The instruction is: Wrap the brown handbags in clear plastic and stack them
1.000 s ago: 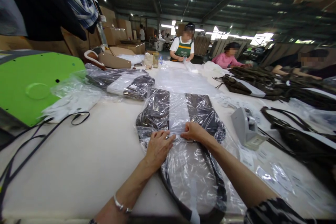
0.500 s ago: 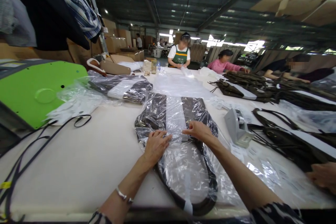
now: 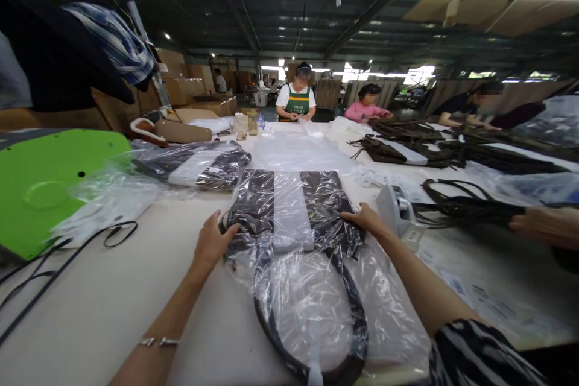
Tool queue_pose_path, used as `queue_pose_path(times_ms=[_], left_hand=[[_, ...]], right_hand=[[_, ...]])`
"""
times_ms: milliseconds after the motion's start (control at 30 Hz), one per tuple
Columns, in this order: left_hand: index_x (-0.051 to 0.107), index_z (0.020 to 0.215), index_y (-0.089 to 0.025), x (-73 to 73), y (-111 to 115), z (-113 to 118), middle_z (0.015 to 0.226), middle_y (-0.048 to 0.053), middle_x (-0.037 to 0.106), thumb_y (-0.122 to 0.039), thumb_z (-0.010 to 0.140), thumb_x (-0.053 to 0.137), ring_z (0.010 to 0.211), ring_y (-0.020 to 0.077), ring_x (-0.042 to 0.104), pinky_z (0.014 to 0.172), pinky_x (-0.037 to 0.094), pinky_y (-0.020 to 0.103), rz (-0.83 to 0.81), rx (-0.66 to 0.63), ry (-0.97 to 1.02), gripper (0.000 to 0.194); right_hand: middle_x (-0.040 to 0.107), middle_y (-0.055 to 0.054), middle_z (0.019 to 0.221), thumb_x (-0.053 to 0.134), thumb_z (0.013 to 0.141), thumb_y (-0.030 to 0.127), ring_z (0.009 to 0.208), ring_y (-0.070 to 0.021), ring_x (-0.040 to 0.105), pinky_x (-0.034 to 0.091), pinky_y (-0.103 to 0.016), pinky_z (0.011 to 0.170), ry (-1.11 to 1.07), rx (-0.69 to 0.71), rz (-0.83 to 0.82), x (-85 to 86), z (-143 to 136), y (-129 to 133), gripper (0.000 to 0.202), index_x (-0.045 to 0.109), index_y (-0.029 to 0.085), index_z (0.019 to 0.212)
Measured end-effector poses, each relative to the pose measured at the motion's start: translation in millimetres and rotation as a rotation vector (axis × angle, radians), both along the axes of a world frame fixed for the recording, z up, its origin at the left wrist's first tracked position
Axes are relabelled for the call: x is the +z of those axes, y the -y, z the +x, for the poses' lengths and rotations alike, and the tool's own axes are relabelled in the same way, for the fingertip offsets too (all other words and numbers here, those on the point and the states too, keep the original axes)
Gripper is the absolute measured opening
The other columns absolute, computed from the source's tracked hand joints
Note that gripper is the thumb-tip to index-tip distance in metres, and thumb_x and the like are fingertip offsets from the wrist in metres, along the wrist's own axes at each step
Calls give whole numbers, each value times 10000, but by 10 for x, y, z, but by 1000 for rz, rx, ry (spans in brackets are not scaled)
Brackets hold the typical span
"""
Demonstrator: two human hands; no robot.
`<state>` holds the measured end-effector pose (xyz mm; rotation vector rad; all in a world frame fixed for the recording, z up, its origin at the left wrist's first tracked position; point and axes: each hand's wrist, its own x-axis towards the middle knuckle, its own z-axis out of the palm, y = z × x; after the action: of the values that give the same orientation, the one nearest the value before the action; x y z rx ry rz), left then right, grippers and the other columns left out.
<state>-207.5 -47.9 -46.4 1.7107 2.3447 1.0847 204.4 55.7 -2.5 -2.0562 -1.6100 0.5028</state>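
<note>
A dark handbag in a clear plastic sleeve lies flat on the table before me. A white paper band runs down its middle, and its looped handle stretches toward me under loose plastic. At the bag's left edge, my left hand grips the side, thumb on top and fingers curled along the edge. My right hand holds the opposite side, its thumb over the plastic and its other fingers partly hidden.
A green machine stands at left beside white packets and cables. Another plastic-covered bag lies behind them. To the right are a grey dispenser, dark bags and a co-worker's hand. Other people work across the table.
My hands have moved apart from the paper band out to the bag's two sides. At right, the co-worker's hand has risen with dark straps in it. The camera view has shifted slightly.
</note>
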Motion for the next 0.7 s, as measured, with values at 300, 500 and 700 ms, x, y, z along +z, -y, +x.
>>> queue_pose_path(times_ms=[300,500,700], left_hand=[[465,1299,-108,75,-704,-109,1099,122,713,-185,668,710,961,264,698,842,551,350,-285,-260,243,681],[445,1360,-131,641,-1546,46,1313,165,584,-139,717,689,1228,334,536,1059,387,484,-135,-319,26,688],[665,1089,-217,769,-992,767,1133,34,659,-218,776,722,1070,204,591,983,444,342,-142,-734,-119,319]], right_hand=[[728,-109,698,777,690,342,654,-239,696,546,-291,575,-650,2,-310,-418,82,107,258,665,117,745],[743,-74,904,787,722,386,779,-195,707,596,-303,703,-1124,-19,-269,-438,-146,661,338,625,170,926],[717,-50,899,863,666,398,756,-168,688,573,-298,677,-1434,26,-647,-440,-411,1673,433,615,184,948]])
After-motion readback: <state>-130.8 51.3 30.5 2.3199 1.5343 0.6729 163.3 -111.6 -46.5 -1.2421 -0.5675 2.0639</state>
